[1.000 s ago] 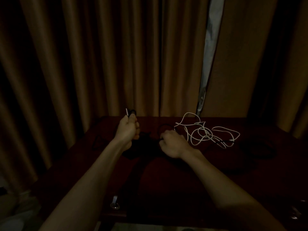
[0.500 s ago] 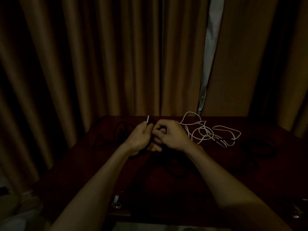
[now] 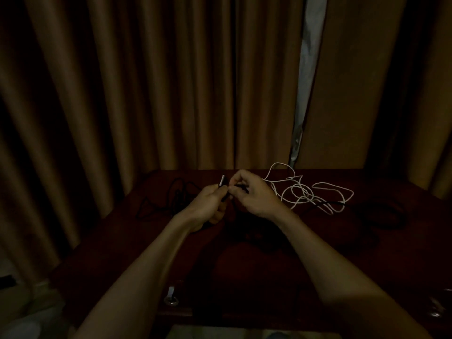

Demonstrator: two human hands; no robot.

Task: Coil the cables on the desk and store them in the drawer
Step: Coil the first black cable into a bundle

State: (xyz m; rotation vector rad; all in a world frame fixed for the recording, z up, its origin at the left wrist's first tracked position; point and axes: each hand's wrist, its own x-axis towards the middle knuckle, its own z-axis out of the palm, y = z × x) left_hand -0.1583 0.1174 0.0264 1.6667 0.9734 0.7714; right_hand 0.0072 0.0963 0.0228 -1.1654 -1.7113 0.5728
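Currently left hand [image 3: 210, 207] clamps the black cable [image 3: 225, 195] below its plug as anchor, right hand [image 3: 254, 195] pinches it alongside, likely starting a loop; white cable [image 3: 305, 192] lies tangled on the surface [image 3: 244, 270], right of both.

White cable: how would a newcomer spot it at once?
Find the bright gap in the curtains; directly below it, on the dark desk, lies the white cable, beside the right hand. It is a loose tangle, the only pale cable among black cables.
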